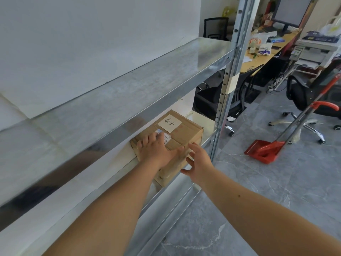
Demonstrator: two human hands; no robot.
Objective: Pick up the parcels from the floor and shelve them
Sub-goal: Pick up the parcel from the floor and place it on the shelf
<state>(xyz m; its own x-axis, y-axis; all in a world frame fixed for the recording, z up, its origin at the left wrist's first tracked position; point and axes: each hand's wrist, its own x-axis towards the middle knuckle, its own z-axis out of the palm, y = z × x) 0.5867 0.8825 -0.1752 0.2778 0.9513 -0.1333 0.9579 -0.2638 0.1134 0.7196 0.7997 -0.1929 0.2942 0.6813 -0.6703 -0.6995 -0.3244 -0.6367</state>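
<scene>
The brown cardboard parcel [177, 137] is lying flat on the lower metal shelf [207, 122], skewed to its front edge; a white handwritten label [169, 123] is showing on top; my left hand [156, 150] is resting flat on it.

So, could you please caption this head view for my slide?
Left hand rests on a cardboard parcel on the lower shelf; right hand hovers open beside it.

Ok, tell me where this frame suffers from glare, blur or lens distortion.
Head view: glare and smeared reflections on the upper shelf; head view: its near edge blurs, while the parcel label reads sharp; head view: the wide lens slants the upright.
</scene>
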